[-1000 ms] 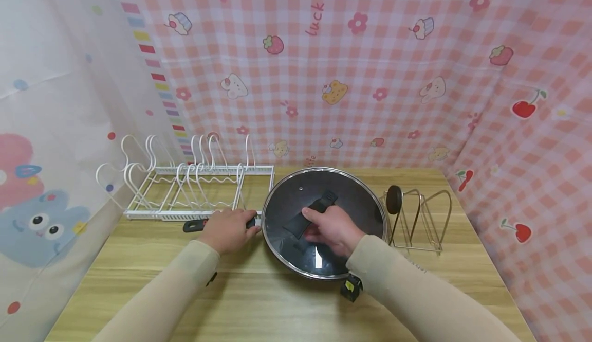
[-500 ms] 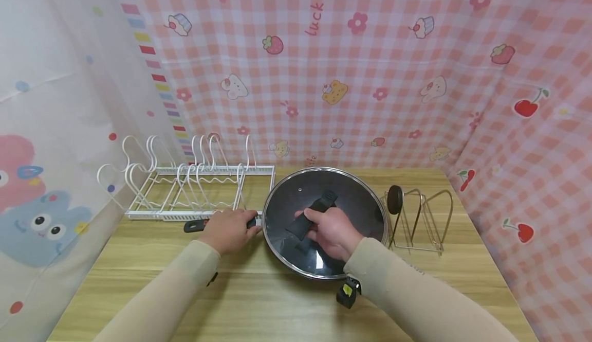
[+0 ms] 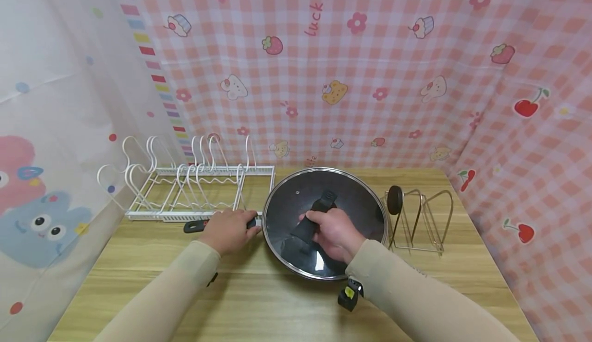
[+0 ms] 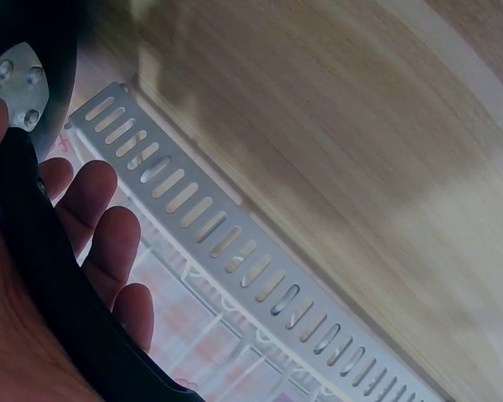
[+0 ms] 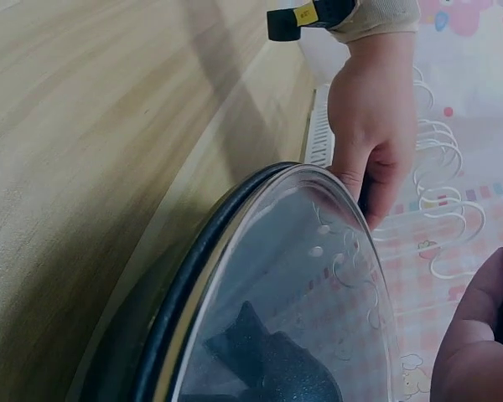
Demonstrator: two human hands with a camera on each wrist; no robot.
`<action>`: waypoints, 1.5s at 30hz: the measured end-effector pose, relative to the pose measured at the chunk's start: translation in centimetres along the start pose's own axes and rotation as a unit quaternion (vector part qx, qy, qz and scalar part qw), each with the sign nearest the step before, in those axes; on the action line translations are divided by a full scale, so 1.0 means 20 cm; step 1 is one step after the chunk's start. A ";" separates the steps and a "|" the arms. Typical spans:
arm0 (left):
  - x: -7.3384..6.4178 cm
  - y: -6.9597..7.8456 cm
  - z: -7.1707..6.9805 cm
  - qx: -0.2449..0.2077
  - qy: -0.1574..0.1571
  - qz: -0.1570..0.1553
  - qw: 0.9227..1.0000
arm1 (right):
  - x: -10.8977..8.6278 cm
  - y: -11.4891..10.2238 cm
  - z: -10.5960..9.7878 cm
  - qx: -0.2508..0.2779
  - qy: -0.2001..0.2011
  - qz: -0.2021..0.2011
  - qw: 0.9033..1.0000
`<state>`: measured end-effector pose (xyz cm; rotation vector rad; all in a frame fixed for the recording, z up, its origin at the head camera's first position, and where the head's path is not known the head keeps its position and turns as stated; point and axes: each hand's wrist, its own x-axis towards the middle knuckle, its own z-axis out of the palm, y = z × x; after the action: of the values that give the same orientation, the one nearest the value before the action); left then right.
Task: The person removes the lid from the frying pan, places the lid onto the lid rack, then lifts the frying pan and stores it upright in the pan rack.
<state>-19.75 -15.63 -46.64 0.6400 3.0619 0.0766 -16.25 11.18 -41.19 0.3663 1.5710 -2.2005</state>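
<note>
The tabletop [image 3: 296,311] is bearing everything, and its layout is staying as it was a second ago. The white rack [image 3: 194,218] is standing on the left, close to the pan, and is carrying no cookware. The pan [image 4: 59,59] is keeping its place on the tabletop, between that rack and the smaller wire stand [image 3: 416,249] on the right. The glass lid [image 3: 356,198] is covering the pan and is turning a little counterclockwise as seen from above; whether its rim is seating fully all round, I cannot tell. The right hand [image 3: 335,231] is pinching the lid handle, thumb on top, while the left hand [image 3: 228,231] is curling round the pan handle [image 4: 54,276], thumb near the riveted plate. The lid handle [image 3: 306,229] is swinging its near end toward the person, and the tiny vent hole [image 3: 297,192] is drifting left and nearer with it. Since the pan is not following, the left hand is probably steadying it, and the work seems to be adjusting how the lid is sitting.
</note>
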 end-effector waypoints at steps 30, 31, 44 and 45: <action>0.00 0.00 0.00 0.002 -0.002 0.003 1.000 | -0.04 0.00 -0.02 -0.001 0.008 -0.002 1.000; 0.00 0.00 0.00 0.001 -0.002 0.003 1.000 | -0.04 0.00 -0.02 -0.004 0.009 -0.005 1.000; 0.01 0.00 0.00 0.001 -0.007 0.000 1.000 | -0.03 -0.01 -0.03 -0.039 0.010 -0.017 0.999; 0.01 0.00 0.00 0.002 -0.008 0.000 1.000 | -0.03 -0.01 -0.04 -0.042 0.009 -0.018 0.999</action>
<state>-19.86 -15.57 -46.73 0.6381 3.0470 0.0635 -15.73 12.00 -41.03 0.3362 1.6854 -2.1559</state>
